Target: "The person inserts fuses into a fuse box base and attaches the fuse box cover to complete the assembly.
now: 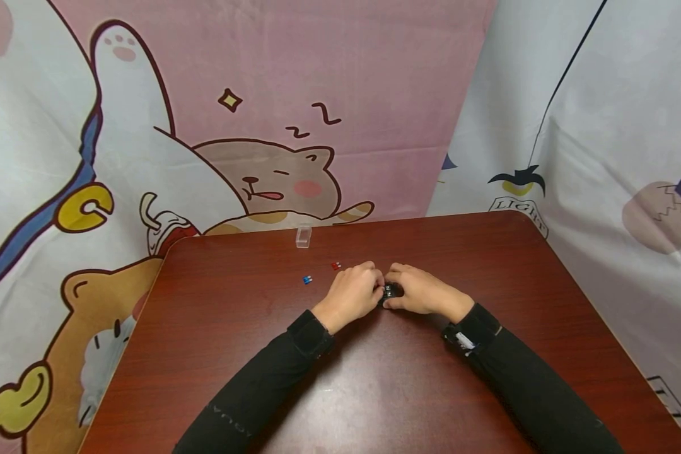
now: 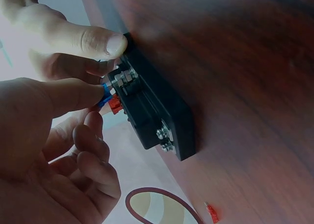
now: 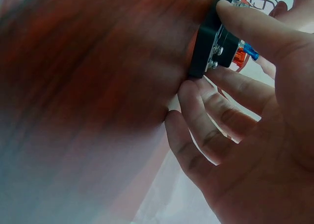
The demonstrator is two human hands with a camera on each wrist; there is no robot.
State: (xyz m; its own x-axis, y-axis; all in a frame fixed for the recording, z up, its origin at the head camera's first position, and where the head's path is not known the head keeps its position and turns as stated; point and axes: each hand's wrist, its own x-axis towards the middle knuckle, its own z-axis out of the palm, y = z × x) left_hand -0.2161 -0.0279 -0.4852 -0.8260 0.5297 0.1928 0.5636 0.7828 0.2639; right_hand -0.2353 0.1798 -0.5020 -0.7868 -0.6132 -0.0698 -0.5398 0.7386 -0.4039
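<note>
A black fuse block (image 1: 390,291) with metal screw terminals rests on the table between both hands. The left hand (image 1: 352,293) pinches a blue blade fuse (image 2: 104,95) between thumb and finger at the block's raised middle. Beside it a red blade fuse (image 2: 115,105) sits in the block. From the other side, the right hand (image 1: 422,290) grips the block, its thumb on one edge and fingers at the opposite side. The right wrist view shows blue and red fuses standing out from the block; how deep the blue one sits is hidden.
On the brown table (image 1: 232,340), a loose blue fuse (image 1: 308,279) and a loose red fuse (image 1: 336,266) lie left of the hands. A small clear plastic box (image 1: 303,236) stands at the back edge. A printed cloth (image 1: 374,94) hangs behind.
</note>
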